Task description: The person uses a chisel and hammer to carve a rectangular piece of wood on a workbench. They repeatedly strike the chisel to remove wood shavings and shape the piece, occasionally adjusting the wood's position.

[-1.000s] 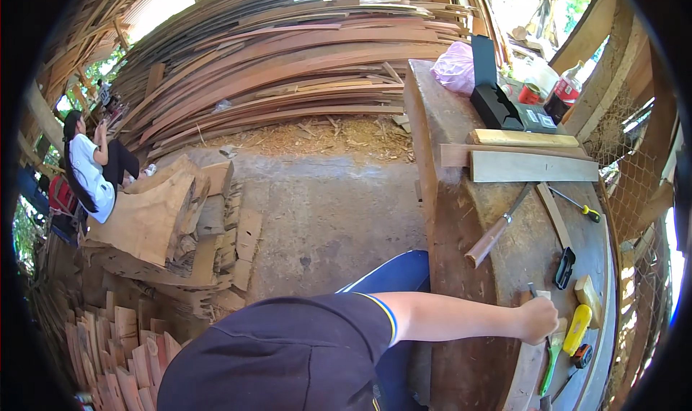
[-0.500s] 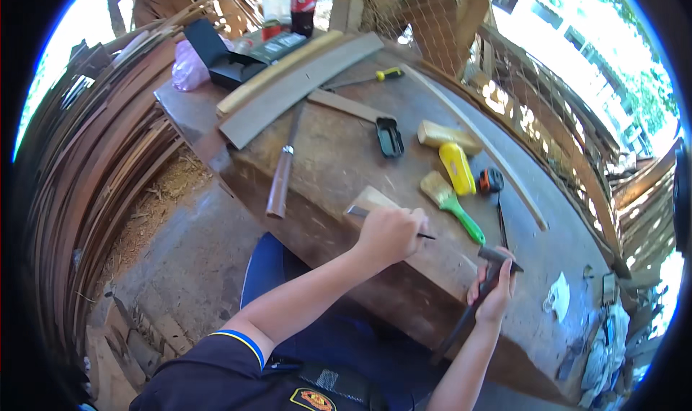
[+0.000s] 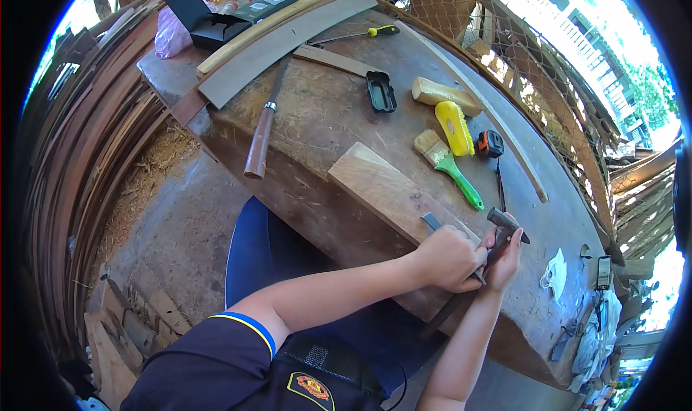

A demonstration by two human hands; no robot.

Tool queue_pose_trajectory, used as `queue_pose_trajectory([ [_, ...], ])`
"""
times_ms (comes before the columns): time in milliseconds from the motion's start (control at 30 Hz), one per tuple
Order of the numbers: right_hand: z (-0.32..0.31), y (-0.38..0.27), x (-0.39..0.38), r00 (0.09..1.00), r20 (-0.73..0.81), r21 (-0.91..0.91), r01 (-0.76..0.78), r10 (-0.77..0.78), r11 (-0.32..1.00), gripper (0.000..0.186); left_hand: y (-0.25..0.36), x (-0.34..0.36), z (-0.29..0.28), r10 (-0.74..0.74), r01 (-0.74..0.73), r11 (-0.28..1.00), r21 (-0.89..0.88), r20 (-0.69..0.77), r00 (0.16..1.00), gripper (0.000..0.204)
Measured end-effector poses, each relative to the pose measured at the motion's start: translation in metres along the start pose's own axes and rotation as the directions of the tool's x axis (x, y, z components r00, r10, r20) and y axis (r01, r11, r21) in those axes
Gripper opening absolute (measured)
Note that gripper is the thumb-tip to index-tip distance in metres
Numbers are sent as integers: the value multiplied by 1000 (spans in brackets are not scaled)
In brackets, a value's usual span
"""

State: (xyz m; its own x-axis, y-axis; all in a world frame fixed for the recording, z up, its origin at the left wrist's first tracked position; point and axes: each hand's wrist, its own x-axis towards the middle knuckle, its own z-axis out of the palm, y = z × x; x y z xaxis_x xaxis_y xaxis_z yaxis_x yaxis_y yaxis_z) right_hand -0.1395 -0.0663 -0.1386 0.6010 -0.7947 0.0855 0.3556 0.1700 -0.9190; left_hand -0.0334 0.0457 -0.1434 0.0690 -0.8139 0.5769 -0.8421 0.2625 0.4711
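Note:
My left hand point(image 3: 448, 260) is closed around a flat steel chisel point(image 3: 431, 221), angled over a pale wooden board point(image 3: 371, 184) along the near edge of the worn workbench point(image 3: 310, 137). Just right of it my right hand point(image 3: 502, 265) grips a hammer point(image 3: 504, 221) upright, head uppermost; the two hands are very close, possibly touching. Beyond them lie a green-handled brush point(image 3: 458, 177), a yellow scrub brush point(image 3: 454, 126), a tape measure point(image 3: 490, 143), a wood block point(image 3: 440, 94) and a long thin strip point(image 3: 519, 159). A wooden-handled tool point(image 3: 259, 141) rests farther left.
Planks point(image 3: 288, 33), a black box point(image 3: 205, 25), a pink bag point(image 3: 169, 36), a screwdriver point(image 3: 382, 30) and a plastic case point(image 3: 380, 92) occupy the back of the bench. A white mask point(image 3: 553, 274) and phone point(image 3: 604, 273) are at right. Stacked boards point(image 3: 86, 159) line the left, wire mesh the back.
The view has swung round onto the bench. Since half a second ago, my left hand with the chisel has moved right, off the board's upper end, to beside my right hand and the hammer.

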Motion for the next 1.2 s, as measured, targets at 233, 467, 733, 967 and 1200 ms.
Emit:
queue_pose_trajectory([
  [233, 22, -13, -12, 997, -55, 5, -55, 56, 998, 47, -15, -9, -18, -168, 195, 966, 169, -160, 973, 31],
  [467, 7, -3, -4, 997, -65, 47, -30, 33, 998, 49, 19, -9, 10, 7, -4, 1000, 20, -153, 988, 33],
  [733, 20, -11, -12, 996, -74, -21, -55, 53, 998, 49, -44, -25, -55, -198, 231, 964, 133, -225, 954, 25],
  [967, 15, -7, -10, 999, -1, -22, -36, 36, 999, 50, -11, -36, -29, 64, -45, 988, 149, -123, 990, 31],
  [1200, 24, -6, -12, 997, -68, -88, -28, 22, 996, 50, -62, -47, -73, -112, 181, 957, 228, -284, 952, 25],
])
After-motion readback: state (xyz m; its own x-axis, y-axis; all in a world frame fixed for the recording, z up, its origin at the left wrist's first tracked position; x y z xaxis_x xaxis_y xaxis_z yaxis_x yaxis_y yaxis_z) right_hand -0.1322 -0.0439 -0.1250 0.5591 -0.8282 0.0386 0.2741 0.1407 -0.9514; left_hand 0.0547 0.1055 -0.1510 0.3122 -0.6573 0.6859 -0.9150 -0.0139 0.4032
